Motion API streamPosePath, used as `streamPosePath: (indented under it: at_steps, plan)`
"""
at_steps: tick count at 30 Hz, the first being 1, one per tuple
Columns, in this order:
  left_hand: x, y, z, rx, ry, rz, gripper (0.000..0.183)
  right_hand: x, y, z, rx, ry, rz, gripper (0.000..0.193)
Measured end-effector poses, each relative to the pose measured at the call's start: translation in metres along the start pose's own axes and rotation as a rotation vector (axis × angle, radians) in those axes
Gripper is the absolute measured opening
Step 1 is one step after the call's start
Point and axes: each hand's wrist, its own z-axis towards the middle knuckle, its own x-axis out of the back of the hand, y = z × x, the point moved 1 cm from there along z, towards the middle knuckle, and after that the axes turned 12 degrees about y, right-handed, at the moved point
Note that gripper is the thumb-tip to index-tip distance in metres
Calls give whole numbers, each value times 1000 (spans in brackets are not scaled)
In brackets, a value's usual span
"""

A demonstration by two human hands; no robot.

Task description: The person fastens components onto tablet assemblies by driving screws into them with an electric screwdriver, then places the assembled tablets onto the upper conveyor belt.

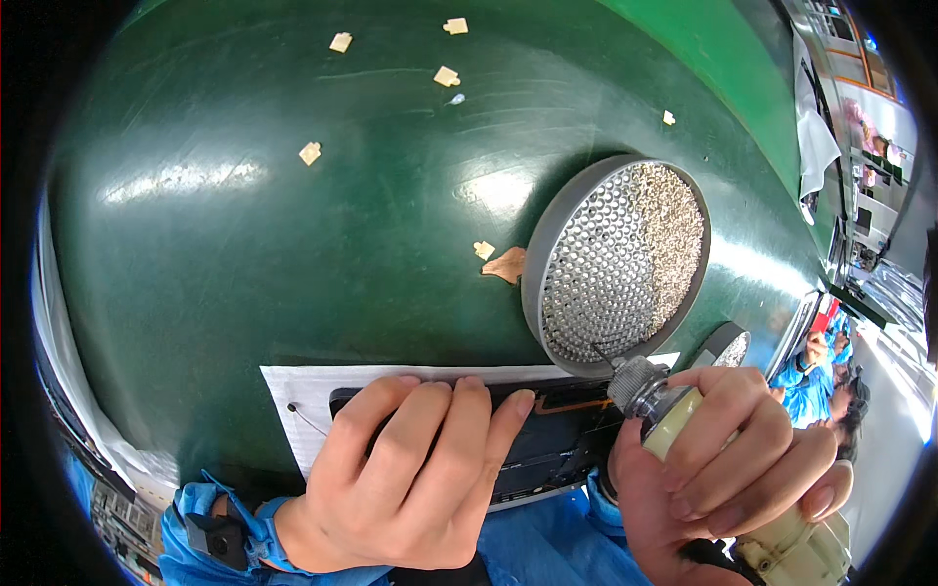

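Observation:
A flat black electronic device [547, 451] lies on a sheet of white paper [293, 379] at the near edge of the table. My left hand [405, 469] is laid across it, fingers curled over its far side, holding it down. In my right hand [728, 459] is an electric screwdriver [674, 427], gripped around its pale yellow body. Its thin bit reaches over the near rim of a round grey tray [532, 259] with a dimpled metal bottom. Many tiny screws [674, 230] are heaped on the tray's right side. Whether the bit holds a screw is too small to tell.
Several small cream tabs [447, 76] are scattered over the green table [244, 264]. A brown scrap [505, 265] sits against the tray's left side. A smaller round container [725, 346] stands to the right. Another person in blue [813, 391] sits farther right.

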Motion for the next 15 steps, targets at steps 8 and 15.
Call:
streamPosePath:
  at_steps: [8,15]
  plan:
    - [1,4,4,17,-2,-17,46,-6,-11,0,29,71,-75,67]
    - [-3,9,-2,77,33,-31,39,-17,-24,-22,-1,142,90,58]
